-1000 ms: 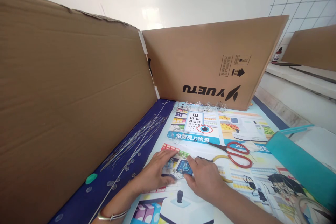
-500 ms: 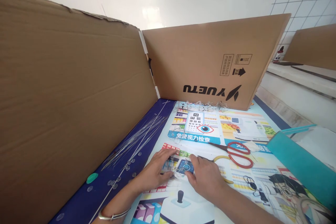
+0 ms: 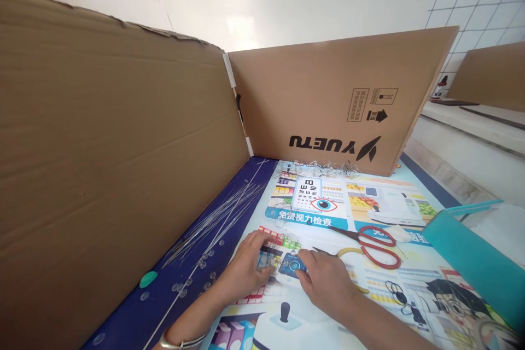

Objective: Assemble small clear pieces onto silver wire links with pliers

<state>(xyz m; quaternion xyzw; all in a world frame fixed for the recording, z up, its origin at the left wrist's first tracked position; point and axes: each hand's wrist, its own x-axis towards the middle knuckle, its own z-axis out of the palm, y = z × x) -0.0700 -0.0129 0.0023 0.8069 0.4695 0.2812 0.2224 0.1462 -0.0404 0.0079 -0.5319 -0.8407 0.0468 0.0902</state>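
Observation:
My left hand (image 3: 245, 269) and my right hand (image 3: 328, 282) rest side by side on a printed poster mat (image 3: 369, 202), fingertips almost meeting. Between them lies a small clear bead on thin wire (image 3: 292, 266), over a blue patch of the print. Both hands have their fingers curled and pinched at this spot; what exactly each one grips is too small to make out. A metal bangle (image 3: 180, 340) circles my left wrist. Red-handled scissors (image 3: 375, 243) and yellow-handled pliers (image 3: 348, 254) lie just right of my right hand.
Cardboard walls stand at the left (image 3: 115, 164) and at the back (image 3: 336, 104). A bundle of thin wires (image 3: 217, 219) and loose clear beads (image 3: 192, 279) lie on the dark blue strip. A green disc (image 3: 147, 279) sits nearby. A teal box (image 3: 471, 257) is at the right.
The hands have stayed at the same spot, with the fingers shifting slightly around the small bead. The camera view has drifted a little downward and right.

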